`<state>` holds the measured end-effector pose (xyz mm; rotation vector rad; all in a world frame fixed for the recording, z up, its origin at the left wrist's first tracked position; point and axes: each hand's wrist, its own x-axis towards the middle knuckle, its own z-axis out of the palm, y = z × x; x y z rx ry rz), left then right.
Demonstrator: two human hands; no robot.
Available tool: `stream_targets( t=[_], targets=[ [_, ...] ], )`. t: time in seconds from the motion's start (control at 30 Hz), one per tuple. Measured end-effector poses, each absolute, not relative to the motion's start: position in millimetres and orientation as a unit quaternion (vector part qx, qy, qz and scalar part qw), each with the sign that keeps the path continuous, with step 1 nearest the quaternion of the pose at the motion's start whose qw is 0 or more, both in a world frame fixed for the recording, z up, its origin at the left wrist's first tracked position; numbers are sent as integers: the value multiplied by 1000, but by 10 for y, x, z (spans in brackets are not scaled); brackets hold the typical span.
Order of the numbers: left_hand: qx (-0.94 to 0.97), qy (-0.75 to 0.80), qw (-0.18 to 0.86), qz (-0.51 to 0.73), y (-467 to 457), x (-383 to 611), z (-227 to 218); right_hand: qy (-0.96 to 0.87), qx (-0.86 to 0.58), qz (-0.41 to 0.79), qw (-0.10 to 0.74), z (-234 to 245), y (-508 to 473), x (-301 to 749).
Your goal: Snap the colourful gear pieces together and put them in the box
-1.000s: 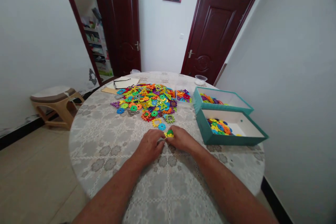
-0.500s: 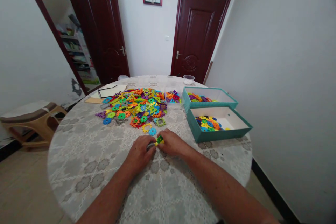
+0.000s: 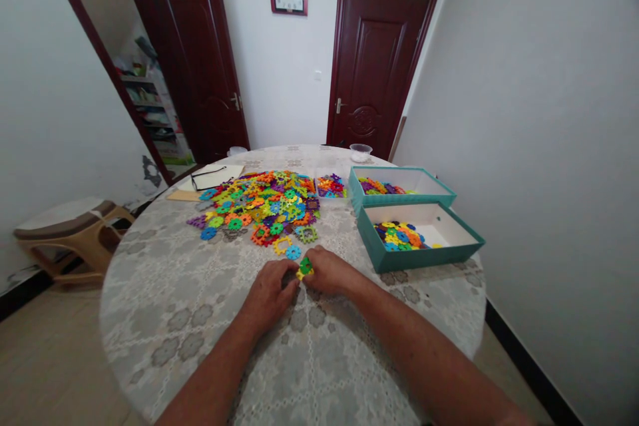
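Near the middle of the table, my right hand (image 3: 327, 271) is closed on a small joined bit of plastic gear pieces, a green one (image 3: 305, 265) above a yellow one (image 3: 303, 275). My left hand (image 3: 273, 286) is curled at their left side, its thumb and forefinger meeting the yellow piece's edge. How firmly the left fingertips grip is too small to see. Just beyond the hands lie a blue gear piece (image 3: 293, 252) and a yellow square frame piece (image 3: 282, 245), both flat on the tablecloth.
A heap of colourful gear pieces (image 3: 264, 203) spreads behind the hands. On the right stand two green boxes, a near one (image 3: 429, 258) and a far one (image 3: 404, 200), with pieces inside. Eyeglasses (image 3: 207, 180) rest on paper at the left. A clear bowl (image 3: 360, 152) sits at the back.
The green piece now shows more fully between the hands. A greyish shape seen earlier between my left thumb and forefinger no longer shows. The whole view has shifted slightly.
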<state>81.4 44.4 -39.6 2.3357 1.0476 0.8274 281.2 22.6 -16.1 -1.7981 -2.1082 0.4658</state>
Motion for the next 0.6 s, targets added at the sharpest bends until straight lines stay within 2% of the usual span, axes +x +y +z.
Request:
stream_targets(
  t=[0.4,0.5,0.6],
  targets=[
    [845,387,216,301,403,807,-388,-761,-554,206,268,-27,27,2791],
    [836,396,215,314,377,809,-349,-757,-548,156,320,184,-17,2967],
    [835,396,219,313,362,810,-334,-715,-580,47,388,422,-78,3275]
  ],
)
